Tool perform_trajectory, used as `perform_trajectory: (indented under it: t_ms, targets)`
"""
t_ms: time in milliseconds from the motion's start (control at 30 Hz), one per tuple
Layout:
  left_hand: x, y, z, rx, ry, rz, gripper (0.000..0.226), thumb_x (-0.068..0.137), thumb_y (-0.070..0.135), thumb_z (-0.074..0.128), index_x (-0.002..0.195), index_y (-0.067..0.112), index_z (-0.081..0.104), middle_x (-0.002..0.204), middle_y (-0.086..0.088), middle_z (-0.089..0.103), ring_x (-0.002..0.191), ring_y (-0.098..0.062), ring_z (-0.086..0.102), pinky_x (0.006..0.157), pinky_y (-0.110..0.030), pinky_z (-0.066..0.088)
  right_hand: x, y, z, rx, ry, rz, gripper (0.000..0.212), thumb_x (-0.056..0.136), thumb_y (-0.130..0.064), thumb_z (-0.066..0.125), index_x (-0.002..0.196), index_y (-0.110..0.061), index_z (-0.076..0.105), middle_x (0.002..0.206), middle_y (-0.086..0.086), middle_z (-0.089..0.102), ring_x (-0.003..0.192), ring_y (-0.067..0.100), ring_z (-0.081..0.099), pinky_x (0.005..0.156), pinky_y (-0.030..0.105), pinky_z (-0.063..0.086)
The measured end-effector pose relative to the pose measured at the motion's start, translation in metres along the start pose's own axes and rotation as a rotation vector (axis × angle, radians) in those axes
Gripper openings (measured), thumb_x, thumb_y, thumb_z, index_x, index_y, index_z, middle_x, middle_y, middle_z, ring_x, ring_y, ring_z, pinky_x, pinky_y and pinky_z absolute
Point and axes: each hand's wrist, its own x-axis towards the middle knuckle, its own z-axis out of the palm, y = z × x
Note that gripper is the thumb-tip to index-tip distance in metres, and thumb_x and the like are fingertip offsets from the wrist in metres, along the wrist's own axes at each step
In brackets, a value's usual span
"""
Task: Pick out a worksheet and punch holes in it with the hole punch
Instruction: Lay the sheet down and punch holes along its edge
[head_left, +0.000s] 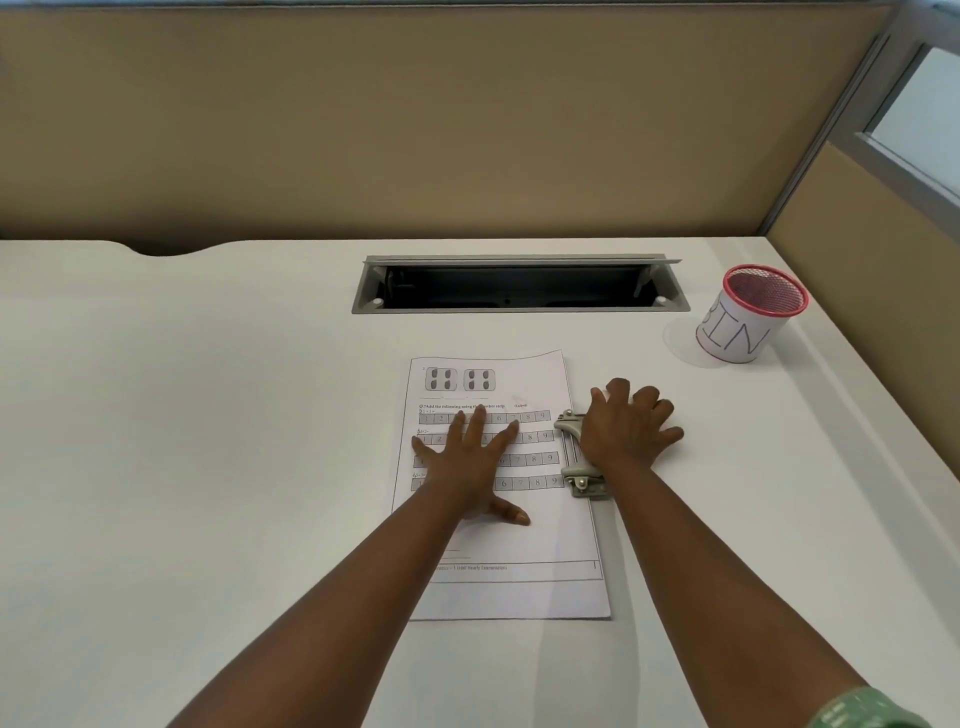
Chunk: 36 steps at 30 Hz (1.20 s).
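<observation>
the left hand (470, 462) lies flat on the worksheet (511, 540), palm down, fingers straight and spread, thumb extended toward the near edge of the page; it holds nothing and presses the sheet against the desk (208, 415). the right hand (626, 428) rests palm down on top of the hole punch (576, 457), fingers splayed and slightly bent, with the fingertips reaching past the punch toward the desk surface on its right; the heel of the hand bears on the lever and no finger wraps around it. both forearms extend forward from the lower edge of the view, and a green sleeve (862, 712) shows at the right elbow. the worksheet lies lengthwise in front of the person, printed side up, with rows of numbered boxes partly covered by the left hand. the hole punch sits at the right long edge of the sheet, about midway along it, its metal body touching the paper margin. farther back, a recessed cable tray (519, 286) is set into the desk. a red mesh cup (748, 317) wrapped in paper marked "bin" stands at the far right, well apart from the hands.
</observation>
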Motion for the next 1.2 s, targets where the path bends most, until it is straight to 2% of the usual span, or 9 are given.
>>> perform_trajectory:
  t_ms: [167,300,433,633,733,833,1000,1200]
  targets:
    - [-0.001,0.0,0.001,0.0,0.001,0.001,0.114,0.063,0.064,0.068,0.147,0.039,-0.004,0.158,-0.004,-0.021,0.146,-0.029,-0.017,0.107,-0.071,0.001,0.002,0.007,0.005,0.063,-0.015,0.014,0.03,0.094,-0.036,0.04,0.119,-0.024,0.051,0.128,0.009,0.041,0.12,0.031,0.033,0.099,0.044,0.024]
    - [0.0,0.0,0.003,0.008,0.003,-0.002,0.114,0.063,0.065,0.067,0.147,0.039,-0.005,0.158,-0.004,-0.022,0.146,-0.029,-0.018,0.106,-0.071,0.001,0.0,0.009,0.011,0.068,0.059,0.006,0.027,0.092,-0.032,0.045,0.117,-0.022,0.052,0.126,0.01,0.043,0.118,0.031,0.035,0.096,0.045,0.025]
    - [0.001,0.0,0.004,-0.008,0.008,-0.017,0.113,0.064,0.065,0.067,0.147,0.04,-0.005,0.158,-0.004,-0.023,0.146,-0.028,-0.019,0.106,-0.072,0.0,0.0,0.005,0.012,0.081,0.063,0.023,0.026,0.092,-0.03,0.044,0.116,-0.022,0.052,0.126,0.008,0.043,0.119,0.031,0.034,0.096,0.044,0.024]
    - [-0.001,-0.001,0.003,-0.006,0.009,-0.025,0.113,0.064,0.065,0.067,0.147,0.04,-0.005,0.158,-0.003,-0.022,0.146,-0.027,-0.018,0.106,-0.071,0.001,0.003,0.003,0.002,0.103,-0.042,0.051,0.033,0.094,-0.039,0.037,0.121,-0.024,0.05,0.132,0.007,0.04,0.125,0.029,0.03,0.102,0.044,0.022]
    - [0.0,-0.001,0.001,-0.001,0.001,-0.03,0.114,0.063,0.065,0.067,0.147,0.04,-0.006,0.158,-0.003,-0.022,0.146,-0.027,-0.018,0.107,-0.071,0.002,0.01,-0.005,-0.011,0.112,-0.175,0.103,0.042,0.094,-0.045,0.03,0.127,-0.023,0.046,0.137,0.01,0.038,0.128,0.03,0.029,0.104,0.047,0.021]
    - [0.0,0.001,0.0,0.002,-0.008,-0.036,0.115,0.063,0.065,0.068,0.147,0.04,-0.006,0.158,-0.003,-0.021,0.146,-0.027,-0.018,0.107,-0.071,0.003,0.011,-0.01,-0.013,0.076,-0.222,0.132,0.048,0.094,-0.048,0.026,0.131,-0.022,0.043,0.138,0.012,0.037,0.129,0.03,0.029,0.106,0.051,0.02]
    - [-0.001,0.002,-0.001,0.009,-0.007,-0.036,0.115,0.063,0.066,0.068,0.147,0.039,-0.006,0.158,-0.003,-0.02,0.146,-0.027,-0.017,0.107,-0.072,0.004,0.007,-0.016,-0.011,0.02,-0.178,0.117,0.048,0.095,-0.046,0.025,0.133,-0.02,0.04,0.137,0.014,0.037,0.128,0.033,0.029,0.107,0.054,0.02]
    - [0.0,0.002,0.0,0.012,-0.009,-0.033,0.115,0.063,0.065,0.068,0.147,0.039,-0.006,0.158,-0.004,-0.02,0.146,-0.028,-0.017,0.106,-0.072,0.004,0.002,-0.014,-0.002,-0.02,-0.06,0.043,0.04,0.096,-0.04,0.031,0.125,-0.016,0.047,0.128,0.015,0.044,0.121,0.035,0.036,0.1,0.051,0.026]
